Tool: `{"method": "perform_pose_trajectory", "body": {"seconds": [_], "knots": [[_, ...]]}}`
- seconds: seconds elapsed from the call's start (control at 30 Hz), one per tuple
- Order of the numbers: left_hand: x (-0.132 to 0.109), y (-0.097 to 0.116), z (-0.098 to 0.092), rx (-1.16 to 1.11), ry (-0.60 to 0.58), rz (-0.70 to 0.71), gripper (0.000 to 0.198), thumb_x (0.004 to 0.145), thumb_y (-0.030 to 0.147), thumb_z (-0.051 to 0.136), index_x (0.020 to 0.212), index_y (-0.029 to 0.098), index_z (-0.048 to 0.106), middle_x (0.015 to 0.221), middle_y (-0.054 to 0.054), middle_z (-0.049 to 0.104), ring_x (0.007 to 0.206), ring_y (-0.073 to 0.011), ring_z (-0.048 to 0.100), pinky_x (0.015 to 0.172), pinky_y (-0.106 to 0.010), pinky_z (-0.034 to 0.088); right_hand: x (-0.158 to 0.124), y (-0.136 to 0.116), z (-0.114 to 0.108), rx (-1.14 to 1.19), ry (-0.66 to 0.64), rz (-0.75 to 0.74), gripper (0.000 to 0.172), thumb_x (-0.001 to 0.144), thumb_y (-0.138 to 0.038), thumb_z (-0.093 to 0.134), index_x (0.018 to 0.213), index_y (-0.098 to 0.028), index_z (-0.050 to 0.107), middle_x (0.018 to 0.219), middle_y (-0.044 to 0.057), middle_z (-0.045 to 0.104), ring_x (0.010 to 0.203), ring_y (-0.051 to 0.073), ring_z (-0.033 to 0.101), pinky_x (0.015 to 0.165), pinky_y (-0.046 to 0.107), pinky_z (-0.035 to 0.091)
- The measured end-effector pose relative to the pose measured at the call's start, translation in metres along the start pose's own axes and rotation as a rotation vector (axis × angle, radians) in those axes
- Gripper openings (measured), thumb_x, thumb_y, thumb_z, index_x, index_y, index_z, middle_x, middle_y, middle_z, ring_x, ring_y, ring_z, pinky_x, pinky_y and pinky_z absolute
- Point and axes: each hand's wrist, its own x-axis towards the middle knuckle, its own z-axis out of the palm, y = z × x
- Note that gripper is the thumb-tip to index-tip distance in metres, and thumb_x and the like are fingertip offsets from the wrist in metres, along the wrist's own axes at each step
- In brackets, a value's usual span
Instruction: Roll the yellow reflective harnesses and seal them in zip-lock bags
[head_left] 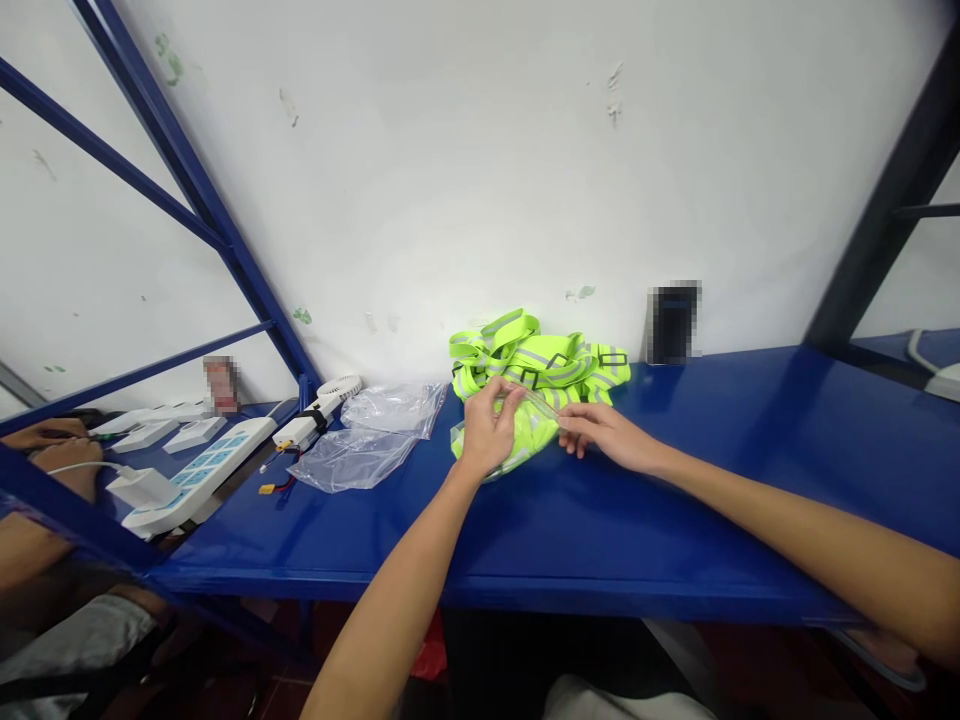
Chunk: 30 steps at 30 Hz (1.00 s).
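Two hands point(489, 428) pinch the clear bag point(527, 440) by its edge, left to right; reflective straps point(517, 349) lie just beyond.

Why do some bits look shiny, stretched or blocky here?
Head view throughout: sheen on the blue tabletop; glints on the flat clear bags; left blue post and right dark post splay outward upward, probably lens distortion; the dark upright object is pixelated.
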Motion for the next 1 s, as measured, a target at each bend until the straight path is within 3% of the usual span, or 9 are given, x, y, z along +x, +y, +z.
{"method": "perform_pose_trajectory", "body": {"seconds": [0.1, 0.33, 0.6, 0.7, 0.77, 0.83, 0.9, 1.0], "knots": [[0.000, 0.002, -0.001, 0.051, 0.101, 0.034, 0.019, 0.092, 0.034, 0.052, 0.085, 0.019, 0.061, 0.083, -0.003, 0.070, 0.081, -0.0162, 0.065, 0.079, -0.027, 0.046, 0.002, -0.001, -0.005, 0.088, 0.062, -0.016, 0.040, 0.076, -0.054, 0.069, 0.079, -0.014, 0.065, 0.070, 0.003, 0.064, 0.059, 0.014, 0.057, 0.061, 0.030, 0.048], [0.000, 0.007, -0.001, 0.133, 0.128, 0.048, 0.023, 0.094, 0.039, 0.047, 0.092, 0.021, 0.061, 0.087, -0.004, 0.069, 0.084, -0.0180, 0.065, 0.082, -0.030, 0.047, 0.002, -0.010, -0.006, -0.077, 0.255, -0.183, 0.040, 0.072, -0.057, 0.071, 0.076, -0.017, 0.070, 0.068, 0.003, 0.066, 0.064, 0.017, 0.058, 0.066, 0.033, 0.050], [0.001, 0.005, -0.004, 0.049, 0.139, -0.018, 0.024, 0.096, 0.038, 0.044, 0.089, 0.020, 0.059, 0.084, -0.002, 0.068, 0.083, -0.0155, 0.065, 0.081, -0.027, 0.047, -0.001, -0.012, -0.011, 0.075, 0.152, -0.094, 0.043, 0.067, -0.053, 0.077, 0.087, -0.016, 0.073, 0.079, 0.007, 0.075, 0.078, 0.023, 0.070, 0.082, 0.040, 0.054], [0.004, 0.005, -0.008, 0.031, 0.122, -0.019, 0.022, 0.095, 0.036, 0.045, 0.095, 0.019, 0.058, 0.092, -0.004, 0.068, 0.089, -0.0161, 0.064, 0.085, -0.027, 0.047, -0.005, -0.017, -0.014, 0.027, 0.138, -0.098, 0.042, 0.068, -0.051, 0.077, 0.091, -0.016, 0.074, 0.083, 0.008, 0.076, 0.081, 0.024, 0.071, 0.085, 0.041, 0.054], [0.008, 0.007, -0.012, 0.036, 0.075, 0.015, 0.022, 0.093, 0.032, 0.049, 0.110, 0.019, 0.056, 0.103, -0.005, 0.067, 0.098, -0.0174, 0.063, 0.091, -0.029, 0.046, -0.006, -0.020, -0.015, -0.036, 0.167, -0.131, 0.039, 0.072, -0.052, 0.074, 0.088, -0.016, 0.074, 0.080, 0.008, 0.075, 0.078, 0.024, 0.070, 0.084, 0.041, 0.054], [0.014, 0.011, -0.019, 0.078, -0.026, 0.062, 0.037, 0.087, 0.029, 0.057, 0.123, 0.020, 0.050, 0.110, -0.006, 0.066, 0.103, -0.0191, 0.062, 0.096, -0.032, 0.045, -0.007, -0.021, -0.015, -0.106, 0.195, -0.177, 0.038, 0.077, -0.053, 0.069, 0.086, -0.016, 0.073, 0.078, 0.007, 0.074, 0.076, 0.024, 0.069, 0.081, 0.040, 0.055], [0.022, 0.018, -0.028, 0.171, -0.164, 0.102, 0.045, 0.082, 0.028, 0.062, 0.125, 0.022, 0.052, 0.112, -0.006, 0.067, 0.102, -0.0210, 0.063, 0.096, -0.034, 0.045, -0.007, -0.021, -0.014, -0.189, 0.212, -0.227, 0.036, 0.082, -0.052, 0.064, 0.086, -0.017, 0.071, 0.079, 0.007, 0.073, 0.076, 0.023, 0.068, 0.077, 0.040, 0.055], [0.038, 0.035, -0.041, 0.351, -0.378, 0.147, 0.042, 0.078, 0.031, 0.064, 0.119, 0.024, 0.061, 0.112, -0.005, 0.069, 0.098, -0.0234, 0.065, 0.091, -0.034, 0.047, -0.008, -0.021, -0.012, -0.322, 0.241, -0.288, 0.031, 0.087, -0.047, 0.059, 0.089, -0.019, 0.069, 0.084, 0.007, 0.073, 0.077, 0.023, 0.067, 0.075, 0.039, 0.053]]}}
